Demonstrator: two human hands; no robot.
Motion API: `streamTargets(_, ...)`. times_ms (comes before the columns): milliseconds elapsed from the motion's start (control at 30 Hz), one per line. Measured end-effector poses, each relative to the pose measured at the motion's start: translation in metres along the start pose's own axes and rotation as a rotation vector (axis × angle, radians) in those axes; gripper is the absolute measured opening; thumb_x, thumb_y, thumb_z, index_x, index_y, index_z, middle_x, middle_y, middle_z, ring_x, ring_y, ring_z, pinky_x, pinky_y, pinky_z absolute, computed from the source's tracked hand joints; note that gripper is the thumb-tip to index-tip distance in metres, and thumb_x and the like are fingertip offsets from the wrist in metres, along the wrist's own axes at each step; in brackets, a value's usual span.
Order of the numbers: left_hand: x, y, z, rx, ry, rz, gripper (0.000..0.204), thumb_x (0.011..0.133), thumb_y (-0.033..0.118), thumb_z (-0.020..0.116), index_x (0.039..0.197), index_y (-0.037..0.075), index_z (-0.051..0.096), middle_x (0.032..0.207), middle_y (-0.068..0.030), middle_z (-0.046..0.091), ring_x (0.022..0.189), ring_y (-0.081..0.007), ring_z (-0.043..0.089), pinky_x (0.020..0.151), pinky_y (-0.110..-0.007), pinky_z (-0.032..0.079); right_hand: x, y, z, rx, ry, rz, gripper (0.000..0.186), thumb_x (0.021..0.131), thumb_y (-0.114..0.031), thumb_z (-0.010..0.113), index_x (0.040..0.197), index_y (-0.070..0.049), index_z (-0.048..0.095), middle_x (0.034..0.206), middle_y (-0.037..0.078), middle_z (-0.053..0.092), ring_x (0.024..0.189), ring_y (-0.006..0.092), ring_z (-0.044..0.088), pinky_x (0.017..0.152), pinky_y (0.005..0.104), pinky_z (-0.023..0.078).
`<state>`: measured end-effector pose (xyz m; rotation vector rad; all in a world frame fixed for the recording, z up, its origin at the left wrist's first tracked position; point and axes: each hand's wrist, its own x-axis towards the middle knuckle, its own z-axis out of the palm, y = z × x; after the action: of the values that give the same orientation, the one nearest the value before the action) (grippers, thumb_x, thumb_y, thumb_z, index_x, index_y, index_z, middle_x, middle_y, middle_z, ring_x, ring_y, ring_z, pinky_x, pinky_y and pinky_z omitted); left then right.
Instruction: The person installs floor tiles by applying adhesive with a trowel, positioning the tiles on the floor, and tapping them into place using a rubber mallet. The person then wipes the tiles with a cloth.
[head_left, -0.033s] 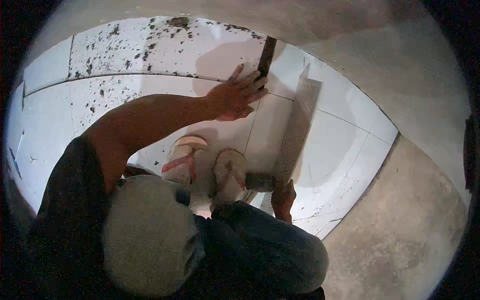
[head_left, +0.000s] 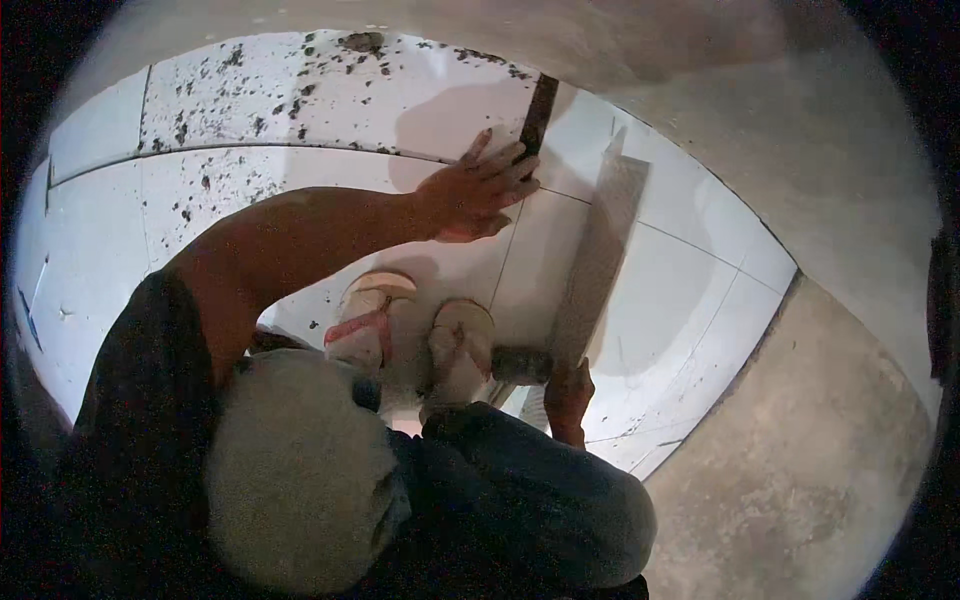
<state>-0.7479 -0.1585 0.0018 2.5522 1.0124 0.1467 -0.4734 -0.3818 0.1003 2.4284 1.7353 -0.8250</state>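
Observation:
My left hand (head_left: 478, 195) lies on the white floor tiles (head_left: 450, 265), fingers spread. Its fingertips reach the dark open strip (head_left: 539, 115) between two tiles. Lower right, my right hand (head_left: 568, 395) is closed beside a dark, blocky head that looks like a rubber mallet (head_left: 522, 365). The handle is hidden in my grip. A long grey, straight-edged bar (head_left: 605, 235) runs over the tiles from near my right hand toward the far wall.
My sandalled feet (head_left: 460, 335) stand on the tiles between my hands. Dark mortar crumbs (head_left: 300, 95) are scattered over the far-left tiles. A plain wall (head_left: 700, 70) rises along the far side. Rough bare concrete (head_left: 800, 440) borders the tiles on the right.

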Motion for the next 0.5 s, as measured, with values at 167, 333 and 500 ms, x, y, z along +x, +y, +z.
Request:
streamTargets(167,-0.004,-0.004,0.007,-0.077,0.141,0.042,0.064,0.084,0.040,0.056,0.138,0.012,0.038,0.146,-0.0145,0.029,0.137,-0.0324,0.022,0.109,-0.061,0.013,0.024,-0.026,-0.009,0.088,-0.047,0.114,0.034,0.088,-0.016,0.055,0.105,0.012,0.052,0.082,0.029,0.062,0.075,0.0414,0.063,0.062,0.0422,0.051)
streamTargets(333,-0.002,-0.002,0.005,-0.053,0.113,0.055,0.062,0.085,0.039,0.054,0.138,0.011,0.038,0.147,-0.0128,0.027,0.138,-0.0321,0.021,0.110,-0.061,0.013,0.036,-0.037,-0.015,0.126,0.039,0.055,0.032,0.091,-0.022,0.055,0.106,0.007,0.055,0.085,0.028,0.064,0.079,0.0408,0.065,0.065,0.0431,0.051)
streamTargets(500,-0.004,-0.002,0.001,-0.037,0.127,0.067,0.062,0.085,0.039,0.053,0.138,0.011,0.038,0.148,-0.0113,0.026,0.137,-0.0315,0.022,0.110,-0.060,0.013,0.048,-0.030,-0.011,0.114,0.125,-0.015,0.028,0.087,-0.023,0.059,0.096,0.003,0.054,0.080,0.023,0.064,0.072,0.0390,0.064,0.062,0.0418,0.051)
